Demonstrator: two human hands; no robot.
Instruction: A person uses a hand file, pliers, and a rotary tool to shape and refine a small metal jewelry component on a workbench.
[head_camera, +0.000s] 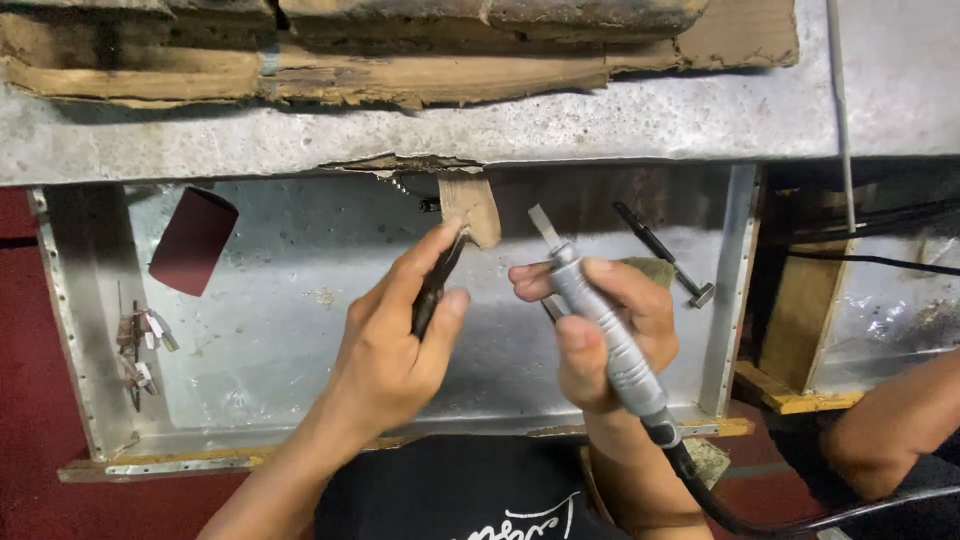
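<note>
Pinched in the left hand (395, 345) fingers, a dark slim tool (437, 283) is held against a wooden bench peg (472, 208). A corded grey rotary handpiece (600, 325) is gripped by the right hand (610, 330), above a metal-lined tray (290, 300) where a small hammer (665, 255) lies.

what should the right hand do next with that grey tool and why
Probably tilt the grey tool left, toward the dark piece pinched in the left hand. The right hand holds the tool with its flat tip pointing up, apart from the piece, so nothing touches yet.
</note>
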